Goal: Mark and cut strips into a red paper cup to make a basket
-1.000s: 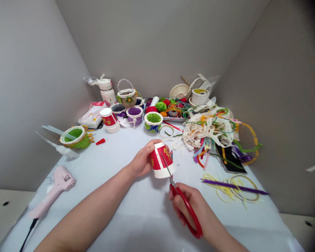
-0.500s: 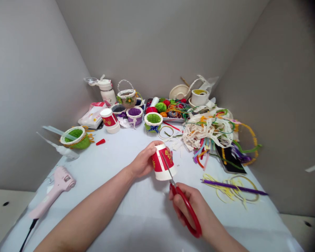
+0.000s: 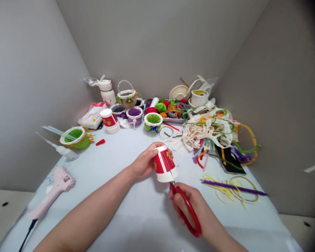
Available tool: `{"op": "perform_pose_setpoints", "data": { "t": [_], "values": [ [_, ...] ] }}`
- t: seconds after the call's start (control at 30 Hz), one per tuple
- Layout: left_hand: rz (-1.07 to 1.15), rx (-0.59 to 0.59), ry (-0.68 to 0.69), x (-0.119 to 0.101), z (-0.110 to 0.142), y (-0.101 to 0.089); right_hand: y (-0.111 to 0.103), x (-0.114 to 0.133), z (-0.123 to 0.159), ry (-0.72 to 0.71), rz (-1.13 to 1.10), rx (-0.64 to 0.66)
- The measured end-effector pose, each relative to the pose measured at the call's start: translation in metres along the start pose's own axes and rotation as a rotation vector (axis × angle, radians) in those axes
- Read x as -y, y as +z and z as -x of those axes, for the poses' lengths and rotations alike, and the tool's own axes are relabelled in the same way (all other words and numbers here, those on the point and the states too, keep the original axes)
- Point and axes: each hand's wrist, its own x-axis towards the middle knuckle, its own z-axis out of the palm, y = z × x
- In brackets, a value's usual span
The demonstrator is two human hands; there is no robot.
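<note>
My left hand (image 3: 146,161) grips a red and white paper cup (image 3: 161,167) around its far side, thumb near the narrow end. The cup is tilted, wide rim toward me. My right hand (image 3: 187,203) holds red-handled scissors (image 3: 190,213), fingers through the loops. One blade lies along the cup's outer wall, pointing up from the rim; the other blade is hidden, seemingly inside the cup. How far any cut runs into the wall cannot be made out.
A pink glue gun (image 3: 55,189) lies at left, near a green basket (image 3: 75,137). Behind stand stacked paper cups (image 3: 110,121), small woven baskets (image 3: 134,116) and a tray (image 3: 170,119) of yarn. On the right are a lace pile (image 3: 207,129), phone (image 3: 231,162) and purple pen (image 3: 233,187).
The paper cup has shifted slightly to the right and toward me, further onto the scissors. My right hand has barely moved.
</note>
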Motion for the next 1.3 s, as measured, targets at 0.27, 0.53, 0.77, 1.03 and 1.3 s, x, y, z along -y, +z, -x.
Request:
{"op": "perform_pose_setpoints", "data": {
  "t": [0.27,0.53,0.77,1.03,1.3],
  "values": [
    [-0.001,0.01,-0.017,0.001,0.0,0.002,-0.003,-0.008,-0.001,-0.056,0.005,0.033],
    [0.009,0.01,-0.008,0.004,0.0,0.002,-0.003,-0.005,0.0,-0.044,0.026,0.005],
    [-0.002,-0.011,-0.002,0.002,0.001,0.005,-0.004,-0.009,-0.005,-0.024,0.027,-0.012],
    [-0.005,-0.026,0.021,0.002,0.002,0.007,-0.004,-0.003,-0.003,-0.025,0.041,-0.022],
    [0.017,-0.048,0.041,0.002,0.002,0.006,-0.008,-0.016,-0.008,-0.069,0.071,0.008]
  ]
}}
